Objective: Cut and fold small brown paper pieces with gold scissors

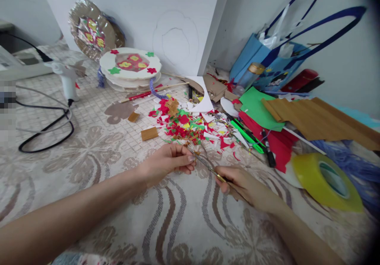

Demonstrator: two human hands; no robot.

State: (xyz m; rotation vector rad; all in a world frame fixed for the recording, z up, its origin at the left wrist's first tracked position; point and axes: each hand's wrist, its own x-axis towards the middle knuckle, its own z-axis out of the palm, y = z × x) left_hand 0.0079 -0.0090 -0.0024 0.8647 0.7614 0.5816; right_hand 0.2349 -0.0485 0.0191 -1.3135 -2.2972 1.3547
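Observation:
My right hand (234, 180) is wrapped round a pair of scissors (211, 170), whose blades are spread and point up and left. The blade tips are by the fingers of my left hand (175, 160). That hand is closed in a pinch, thumb against fingers, and whatever it grips is too small and hidden to name. Just beyond the blades spreads a heap of cut paper scraps (184, 128) in red, green, white and yellow. Small brown paper pieces (149, 134) lie left of it, and a brown flower-shaped cutout (172, 107) rests on top of the heap.
White scalloped discs with paper flowers (130, 63) stand at the back left, near a glue gun (65, 79) with looping cords. To the right are yellow tape (326, 182), green paper (261, 108), brown crepe paper (323, 118), a green cutter (246, 136) and a blue bag (267, 63).

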